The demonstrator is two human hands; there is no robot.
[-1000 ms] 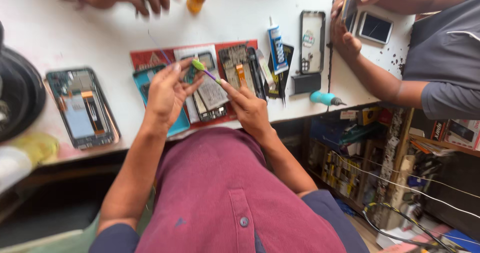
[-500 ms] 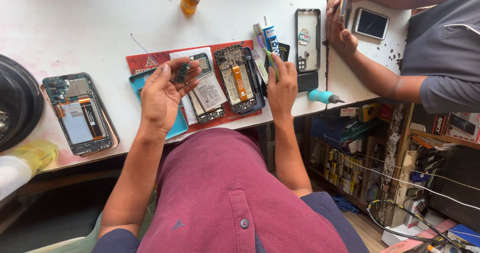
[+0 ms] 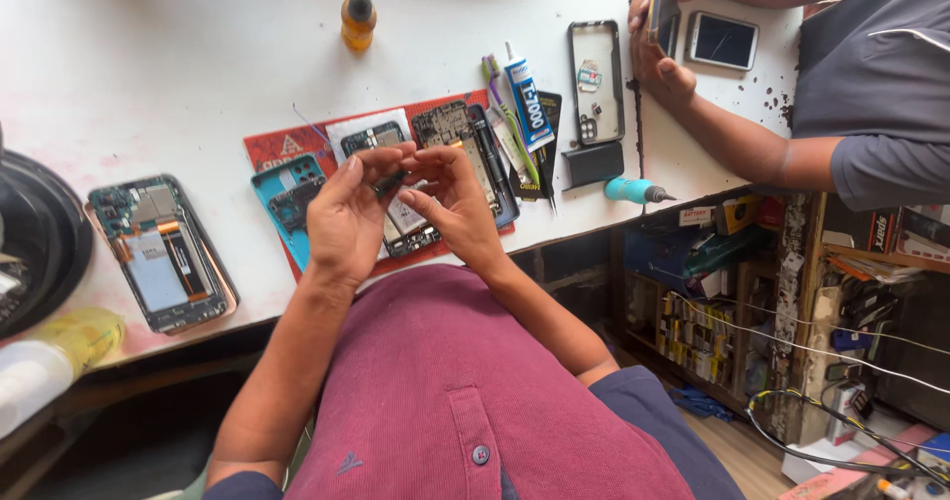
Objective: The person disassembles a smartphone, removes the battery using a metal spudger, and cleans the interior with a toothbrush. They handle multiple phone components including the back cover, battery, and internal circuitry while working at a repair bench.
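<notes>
On the white workbench (image 3: 178, 74), at frame centre above the red mat (image 3: 272, 149), the left hand (image 3: 346, 223) and right hand (image 3: 455, 198) pinch a small dark component (image 3: 391, 181) together, apparently mid-fitting; next move likely calls for precise alignment.

Both hands meet over the red mat (image 3: 272, 149), left hand (image 3: 346, 218) and right hand (image 3: 450, 198) pinching a small dark part (image 3: 389, 182) between fingertips.
</notes>
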